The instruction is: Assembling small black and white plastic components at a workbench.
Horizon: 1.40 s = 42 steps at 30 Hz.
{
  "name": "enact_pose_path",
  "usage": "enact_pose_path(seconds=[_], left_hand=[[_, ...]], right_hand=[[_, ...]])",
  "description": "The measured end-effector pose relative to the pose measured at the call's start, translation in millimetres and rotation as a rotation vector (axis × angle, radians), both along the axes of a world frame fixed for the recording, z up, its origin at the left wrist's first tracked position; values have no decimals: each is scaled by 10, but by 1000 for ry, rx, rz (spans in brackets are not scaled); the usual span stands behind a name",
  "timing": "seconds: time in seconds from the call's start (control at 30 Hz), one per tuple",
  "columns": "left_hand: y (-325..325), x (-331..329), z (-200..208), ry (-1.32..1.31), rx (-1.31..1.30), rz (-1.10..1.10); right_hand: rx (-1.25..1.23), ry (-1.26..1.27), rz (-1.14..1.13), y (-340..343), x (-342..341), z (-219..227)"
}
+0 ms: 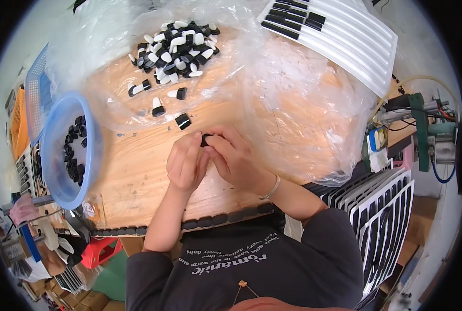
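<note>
Over the wooden table (pixel 137 181), my left hand (pixel 181 160) and my right hand (pixel 232 158) meet with closed fingertips around a small black piece (pixel 206 139). Most of that piece is hidden by the fingers. Just beyond my left hand lies a black block with a light stripe (pixel 182 122). Farther off are a few loose black-and-white pieces (pixel 158 107), then a heap of small black and white pieces (pixel 175 52) on clear plastic sheeting (pixel 231 93). A bracelet circles my right wrist.
To the left, a blue basin (pixel 88 171) holds several small black pieces. A ribbed white tray (pixel 355 46) with black strips lies at the far right. Black pads (pixel 205 222) line the near table edge. Slotted white trays (pixel 381 228) stand at the right, below a green-framed device (pixel 423 135).
</note>
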<state>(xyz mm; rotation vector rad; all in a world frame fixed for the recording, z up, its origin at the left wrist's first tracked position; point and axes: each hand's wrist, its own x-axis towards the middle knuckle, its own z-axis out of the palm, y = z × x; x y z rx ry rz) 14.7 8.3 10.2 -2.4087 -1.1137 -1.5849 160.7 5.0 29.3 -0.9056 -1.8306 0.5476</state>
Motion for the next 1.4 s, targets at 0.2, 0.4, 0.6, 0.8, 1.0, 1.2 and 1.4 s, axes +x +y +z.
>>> enact_pose_path(seconds=[0.2,0.4,0.6,0.8,1.0,1.2,1.4], left_hand=[[-26,-163,-19,-36,-201,120],[91,-390,-178,-838,-354,44],[94,-370,-143,-914,-466,-24],[19,-328,-124,-875,-509,-98],[34,-243,-124,-784,-553,-114],[34,-304,-109,-758,-551,-101],[55,-312,-170,-697,-597,-106]], right_hand=[[34,-37,12,50,113,123],[-207,-5,-499,462,1223,263],[-423,-547,-675,279,2299,65],[-554,-409,-713,-213,2479,-19],[-345,-423,-1039,-361,2586,-331],[-456,-481,-966,-438,2398,-359],[-615,-177,-942,-383,2505,-312]])
